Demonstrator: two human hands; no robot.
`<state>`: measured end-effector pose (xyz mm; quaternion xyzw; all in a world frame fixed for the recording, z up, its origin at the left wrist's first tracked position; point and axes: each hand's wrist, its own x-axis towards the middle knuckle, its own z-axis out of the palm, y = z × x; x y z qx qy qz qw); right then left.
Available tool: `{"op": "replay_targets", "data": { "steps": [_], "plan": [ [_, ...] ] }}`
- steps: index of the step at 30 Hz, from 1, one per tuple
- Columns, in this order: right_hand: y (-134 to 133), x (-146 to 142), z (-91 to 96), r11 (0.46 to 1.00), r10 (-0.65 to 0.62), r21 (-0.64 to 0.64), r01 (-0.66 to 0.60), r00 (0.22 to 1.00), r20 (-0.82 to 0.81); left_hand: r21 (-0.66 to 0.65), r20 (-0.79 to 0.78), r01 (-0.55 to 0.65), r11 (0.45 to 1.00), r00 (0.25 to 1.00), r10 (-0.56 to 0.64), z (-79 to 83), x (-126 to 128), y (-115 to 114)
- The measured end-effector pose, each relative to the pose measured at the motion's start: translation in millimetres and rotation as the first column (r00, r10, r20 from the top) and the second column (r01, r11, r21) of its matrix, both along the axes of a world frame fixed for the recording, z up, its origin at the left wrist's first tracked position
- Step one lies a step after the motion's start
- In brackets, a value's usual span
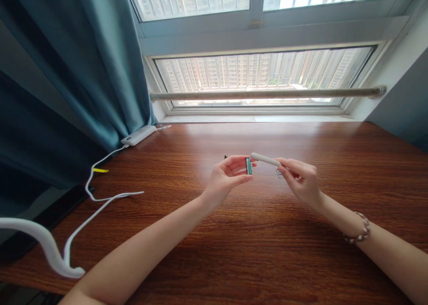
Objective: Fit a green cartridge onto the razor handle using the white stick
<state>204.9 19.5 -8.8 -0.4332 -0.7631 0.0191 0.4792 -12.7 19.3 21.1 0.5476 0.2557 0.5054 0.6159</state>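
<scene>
My left hand [227, 173] is closed around a small razor cartridge [248, 166], a narrow block with green, white and dark stripes, pinched upright between thumb and fingers. Between the thumb and fingers of my right hand [301, 178] is a slim pale grey razor handle [265, 159]. Its free rounded end points left, close to the fingertips of my left hand and just above the cartridge. Under the right fingertips, a small clear and dark piece [278, 172] shows partly. A tiny dark thing [225, 157] peeks out behind my left hand; its kind is unclear.
The brown wooden table [187, 260] reaches to a window with a horizontal rail [267, 94]. At left are a white power strip [138, 135], a white cable [88, 184], a curved white stand [47, 242], a yellow tag [100, 170] and a blue curtain [100, 59].
</scene>
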Motion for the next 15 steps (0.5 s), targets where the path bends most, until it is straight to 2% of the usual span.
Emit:
{"op": "replay_targets", "data": {
  "steps": [3, 7, 9, 12, 15],
  "plan": [
    [-1.0, 0.8, 1.0, 0.998, 0.010, 0.058, -0.016, 0.993, 0.116, -0.009, -0.037, 0.016, 1.000, 0.999, -0.017, -1.8, -0.4, -0.3],
    [-3.4, -2.2, 0.7, 0.993, -0.028, 0.117, -0.002, 0.967, 0.254, -0.029, -0.166, 0.036, 0.999, 0.985, -0.040, -5.7, 0.4, -0.7],
    [-3.4, -2.4, 0.9, 0.992, -0.039, 0.124, 0.006, 0.963, 0.265, -0.030, -0.208, 0.021, 0.999, 0.978, -0.027, -7.5, 0.4, 0.5],
    [-1.2, 1.4, 0.9, 0.993, -0.043, 0.121, 0.016, 0.973, 0.228, -0.027, -0.191, -0.026, 0.999, 0.981, 0.020, -8.6, -0.4, 3.0],
    [1.0, 6.0, -0.9, 0.991, -0.029, 0.136, -0.008, 0.962, 0.271, -0.005, -0.174, -0.047, 0.999, 0.984, 0.045, -8.3, -0.3, 3.6]
  ]
}}
